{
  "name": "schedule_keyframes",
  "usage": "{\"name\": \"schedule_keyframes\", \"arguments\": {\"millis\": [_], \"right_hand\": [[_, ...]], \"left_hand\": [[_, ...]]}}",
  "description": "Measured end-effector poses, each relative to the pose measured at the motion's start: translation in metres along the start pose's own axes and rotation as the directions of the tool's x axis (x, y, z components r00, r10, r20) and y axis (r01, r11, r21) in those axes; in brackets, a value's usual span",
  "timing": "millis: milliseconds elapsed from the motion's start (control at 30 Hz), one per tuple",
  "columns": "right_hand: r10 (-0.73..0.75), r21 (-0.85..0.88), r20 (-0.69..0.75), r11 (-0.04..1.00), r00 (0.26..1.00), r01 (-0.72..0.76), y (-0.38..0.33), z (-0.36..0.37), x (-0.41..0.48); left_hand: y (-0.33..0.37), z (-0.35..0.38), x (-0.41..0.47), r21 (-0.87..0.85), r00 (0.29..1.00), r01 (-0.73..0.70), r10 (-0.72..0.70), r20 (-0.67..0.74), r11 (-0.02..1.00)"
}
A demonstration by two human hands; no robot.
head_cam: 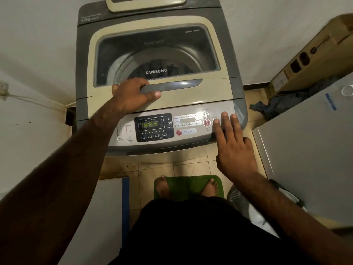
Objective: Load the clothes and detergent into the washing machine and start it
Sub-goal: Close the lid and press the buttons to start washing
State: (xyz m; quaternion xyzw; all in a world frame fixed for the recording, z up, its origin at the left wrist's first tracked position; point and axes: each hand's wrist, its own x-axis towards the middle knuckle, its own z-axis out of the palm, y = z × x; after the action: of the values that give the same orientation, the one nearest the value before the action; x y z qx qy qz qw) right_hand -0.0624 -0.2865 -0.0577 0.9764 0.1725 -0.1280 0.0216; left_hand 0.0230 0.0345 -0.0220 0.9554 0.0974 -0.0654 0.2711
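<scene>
While the lid point(152, 54) lay closed on the washer point(86, 73), the left hand point(131, 96) rested on its front edge. Fingers curled over the left end of the grey handle point(175, 86), thumb stretched along the handle's lower edge: a loose hold on the handle. Left forearm ran up from the lower left of the view.

Right hand point(235, 150) was flat and spread, holding nothing. Forefinger tip touched a button just right of the red Start/Pause button point(206, 122); the finger hid that button's face. Middle and ring fingers lay on the far right of the panel point(191, 138).

Clothes point(152, 66) showed as a dark mass in the drum, seen through the lid's window. Detergent could not be made out.

Writing read: "SAMSUNG" on the window's lower part; "Detergent" faint near its top; "6.2kg" on the rear left corner. Display point(150, 124) glowed green, roughly "18:88". Below it: Soak, Wash, Rinse, Spin. Also "Delay Start", "Program" beside a red round button point(179, 132), "Start Pause". Smaller labels were too small to read.

Bare feet stood on a green mat point(191, 183). A cardboard box point(305, 60) leaned on the wall at right, dark cloth point(282, 104) at its foot.
</scene>
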Motion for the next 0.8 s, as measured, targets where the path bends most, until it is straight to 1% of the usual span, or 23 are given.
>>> {"name": "schedule_keyframes", "arguments": {"millis": [133,233,367,467,633,800], "right_hand": [[0.004,0.045,0.010,0.999,1.000,-0.004,0.000,-0.003,-0.002],[0.015,0.072,0.019,0.997,1.000,-0.016,-0.004,-0.008,-0.002],[0.034,0.106,0.031,0.994,0.999,-0.037,-0.018,-0.017,-0.003],[0.035,0.134,0.058,0.990,0.998,-0.043,-0.030,-0.023,-0.006],[-0.013,0.152,0.132,0.988,0.991,-0.007,-0.052,-0.029,-0.013],[-0.078,0.113,0.074,0.991,0.994,0.069,-0.072,-0.028,-0.020]], "left_hand": [[0.000,-0.002,0.001,0.003,0.999,0.001,-0.001,0.033,1.000],[-0.001,-0.003,0.002,-0.041,0.997,0.025,-0.022,0.073,0.999],[0.000,-0.001,0.002,-0.002,1.000,0.006,-0.006,0.016,1.000],[0.001,-0.002,0.001,0.034,1.000,-0.002,0.001,0.009,0.999],[0.001,-0.002,0.001,0.066,1.000,-0.004,0.003,0.014,0.998],[0.000,-0.002,0.002,0.063,1.000,-0.003,0.002,0.014,0.998]]}}
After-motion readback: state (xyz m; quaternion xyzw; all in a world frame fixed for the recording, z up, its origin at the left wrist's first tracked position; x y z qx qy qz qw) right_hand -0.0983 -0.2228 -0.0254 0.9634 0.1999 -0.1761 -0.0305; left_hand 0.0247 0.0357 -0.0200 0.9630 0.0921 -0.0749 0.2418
